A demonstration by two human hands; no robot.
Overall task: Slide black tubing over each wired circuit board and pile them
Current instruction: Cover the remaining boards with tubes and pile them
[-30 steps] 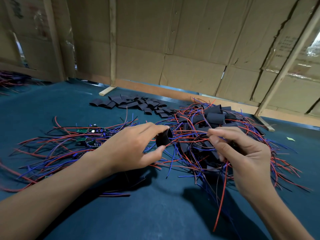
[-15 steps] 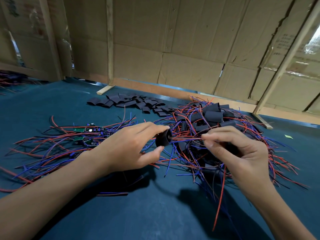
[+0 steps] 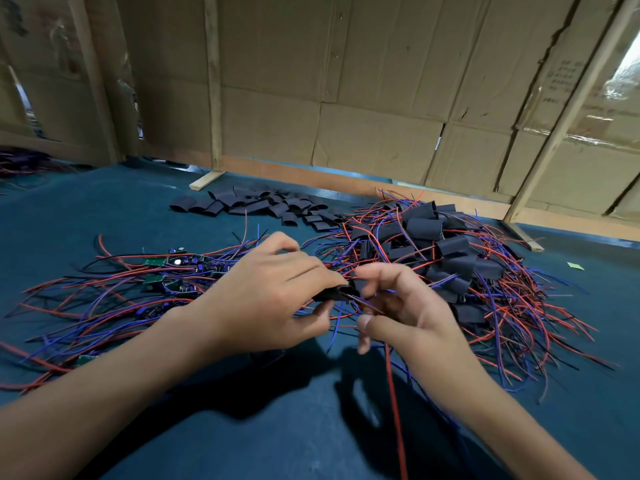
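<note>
Both hands meet: left hand (image 3: 273,292) pinches flattened black tubing (image 3: 334,294), right hand (image 3: 408,306) loosely curled

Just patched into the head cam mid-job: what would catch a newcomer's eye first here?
First, the two hands meeting at centre: the left hand pinches a black tube while the right hand works wires at its mouth. Behind the right hand rises a heap of sleeved boards tangled in red and blue wire. To the left lie bare green boards with their wires, and loose black tubes sit farther back on the blue table.
</note>
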